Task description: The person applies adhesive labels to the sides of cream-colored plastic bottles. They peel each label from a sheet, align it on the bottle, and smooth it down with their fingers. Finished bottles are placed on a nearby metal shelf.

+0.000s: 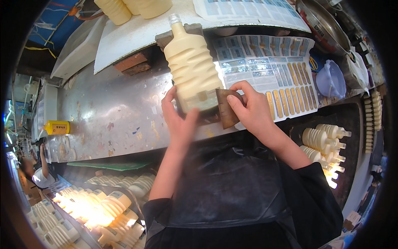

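A large cream-coloured bottle [192, 62] with a ribbed body lies on its side, its neck pointing away from me and propped on a block [161, 40]. My left hand [178, 118] is at the bottle's lower left, fingers along its side and the blurred thumb over a pale label [199, 101] near the base. In my right hand [251, 106] is a flat brown scraper [227, 112], pinched between thumb and fingers. Its edge meets the bottle's lower right side. Sheets of blue and gold labels [271, 70] lie to the right.
The metal worktop [107, 112] carries a yellow bottle [57, 127] at left and a red brick [132, 61] under a white board [120, 37]. A lilac bucket [331, 79] stands at right. Crates of cream bottles [112, 203] sit lower left; more bottles [323, 145] lie right. Another person [41, 178] is far left.
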{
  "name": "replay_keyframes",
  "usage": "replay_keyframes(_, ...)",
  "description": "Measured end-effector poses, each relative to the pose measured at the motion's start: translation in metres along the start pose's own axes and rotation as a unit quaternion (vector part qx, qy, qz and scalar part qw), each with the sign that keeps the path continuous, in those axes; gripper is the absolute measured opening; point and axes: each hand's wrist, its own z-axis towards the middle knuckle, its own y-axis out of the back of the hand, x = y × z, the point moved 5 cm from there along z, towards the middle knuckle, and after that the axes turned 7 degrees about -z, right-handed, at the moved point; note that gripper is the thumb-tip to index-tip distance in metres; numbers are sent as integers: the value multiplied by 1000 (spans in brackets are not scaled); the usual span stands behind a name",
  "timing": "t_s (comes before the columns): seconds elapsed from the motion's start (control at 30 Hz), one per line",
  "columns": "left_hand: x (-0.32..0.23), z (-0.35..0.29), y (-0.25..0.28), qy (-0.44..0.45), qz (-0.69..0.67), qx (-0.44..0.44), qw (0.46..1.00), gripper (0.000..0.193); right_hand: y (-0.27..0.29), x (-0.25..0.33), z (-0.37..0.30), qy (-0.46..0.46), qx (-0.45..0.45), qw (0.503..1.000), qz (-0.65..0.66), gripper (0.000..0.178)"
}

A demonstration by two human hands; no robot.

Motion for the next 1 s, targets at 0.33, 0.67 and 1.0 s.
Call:
replay_keyframes(0.33,0,3,-15,64,-151,-75,984,44,5,6,-1,71,-70,991,87,24)
replay_keyframes(0.67,-6,6,-15,14,50,-67,996,62,1,3,8,70,-44,996,-25,20)
replay_keyframes(1.0,-22,14,-19,60,53,-47,996,64,-4,28,2,145,-62,987,18,19)
